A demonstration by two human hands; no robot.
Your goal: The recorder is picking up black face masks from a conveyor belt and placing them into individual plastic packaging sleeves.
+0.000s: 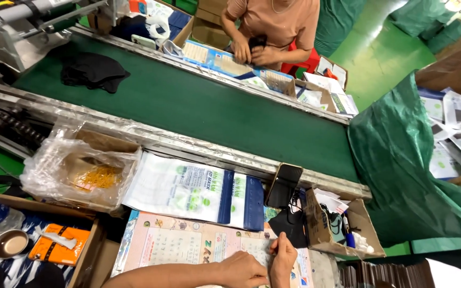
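A green conveyor belt (198, 109) runs diagonally across the frame's middle. At bottom centre, a pale printed sheet (188, 246) lies flat on the desk, just below a stack of white-and-blue packets (198, 192). The left hand (244, 268) rests curled on the sheet's right part; touching it, the right hand (283, 261) pinches the sheet with fingertips pressed together.

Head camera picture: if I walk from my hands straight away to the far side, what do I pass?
Hands pressed on a printed sheet → stack of white and blue bags → metal rail → green conveyor belt → far rail with more packets → another person's hands holding something black.
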